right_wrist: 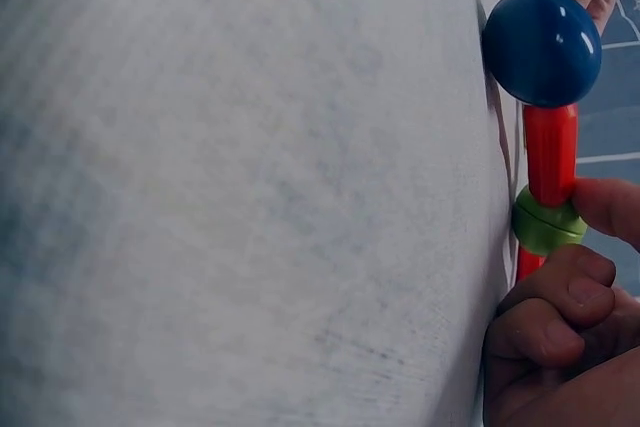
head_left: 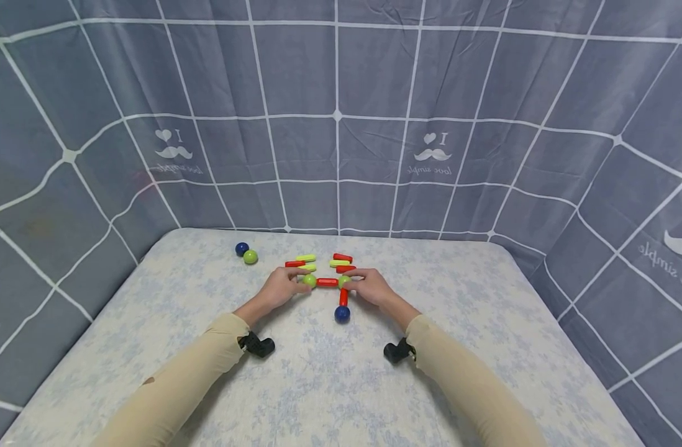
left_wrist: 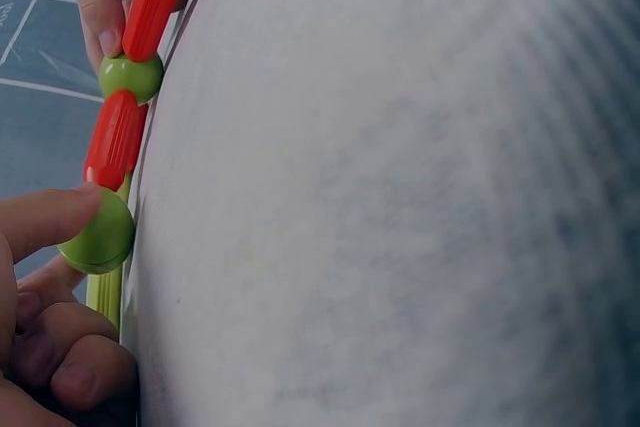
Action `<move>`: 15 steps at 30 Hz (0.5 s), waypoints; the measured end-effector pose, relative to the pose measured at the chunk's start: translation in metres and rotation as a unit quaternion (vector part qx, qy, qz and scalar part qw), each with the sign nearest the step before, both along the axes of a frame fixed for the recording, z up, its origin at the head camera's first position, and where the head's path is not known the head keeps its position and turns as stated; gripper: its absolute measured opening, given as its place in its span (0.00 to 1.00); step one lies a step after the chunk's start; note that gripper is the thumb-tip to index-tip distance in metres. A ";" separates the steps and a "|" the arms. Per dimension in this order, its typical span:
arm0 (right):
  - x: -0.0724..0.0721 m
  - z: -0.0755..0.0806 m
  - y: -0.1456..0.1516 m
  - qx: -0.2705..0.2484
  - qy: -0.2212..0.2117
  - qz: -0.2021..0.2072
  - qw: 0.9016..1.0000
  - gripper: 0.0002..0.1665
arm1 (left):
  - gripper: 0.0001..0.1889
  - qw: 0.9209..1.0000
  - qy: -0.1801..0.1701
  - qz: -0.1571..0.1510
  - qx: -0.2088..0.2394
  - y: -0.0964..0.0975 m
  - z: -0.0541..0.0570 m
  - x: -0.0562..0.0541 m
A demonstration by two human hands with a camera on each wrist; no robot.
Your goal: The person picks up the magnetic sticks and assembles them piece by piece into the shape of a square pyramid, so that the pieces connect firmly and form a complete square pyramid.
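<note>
A red rod (head_left: 327,282) lies on the table between two green balls, joined end to end. My left hand (head_left: 279,287) pinches the left green ball (left_wrist: 97,237) between thumb and fingers. Around the other green ball (right_wrist: 549,223) are the thumb and fingers of my right hand (head_left: 372,287). From that ball a second red rod (right_wrist: 551,152) runs toward me and ends in a blue ball (head_left: 342,314), which neither hand touches. Some of the fingertips behind the balls are hidden in the head view.
Just beyond the hands lie several loose red and yellow-green rods, among them a red rod (head_left: 343,257) and a yellow-green rod (head_left: 305,257). A loose blue ball (head_left: 242,249) and green ball (head_left: 251,256) sit at the back left. Grey curtains (head_left: 374,74) surround the table (head_left: 318,391).
</note>
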State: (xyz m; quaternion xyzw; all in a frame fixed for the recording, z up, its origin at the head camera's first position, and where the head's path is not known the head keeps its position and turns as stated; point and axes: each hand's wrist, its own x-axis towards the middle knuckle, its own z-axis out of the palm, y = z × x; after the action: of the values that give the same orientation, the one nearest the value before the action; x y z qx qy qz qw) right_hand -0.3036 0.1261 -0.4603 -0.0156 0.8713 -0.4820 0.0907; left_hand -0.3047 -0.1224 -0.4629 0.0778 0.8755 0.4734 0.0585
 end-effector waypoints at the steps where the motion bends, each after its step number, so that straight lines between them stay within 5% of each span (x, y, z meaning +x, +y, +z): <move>1: 0.000 0.000 0.000 -0.001 0.000 -0.001 1.000 0.25 | 0.26 1.000 0.000 -0.001 0.001 0.000 0.000 0.000; 15: 0.013 0.002 0.005 0.022 -0.008 -0.018 1.000 0.24 | 0.24 1.000 0.002 0.006 0.001 -0.002 0.001 0.004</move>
State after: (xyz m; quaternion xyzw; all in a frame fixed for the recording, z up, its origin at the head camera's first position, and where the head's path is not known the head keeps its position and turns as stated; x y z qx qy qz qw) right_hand -0.2910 0.1307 -0.4588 0.0057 0.8813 -0.4641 0.0893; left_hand -0.3005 -0.1245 -0.4622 0.0734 0.8757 0.4741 0.0539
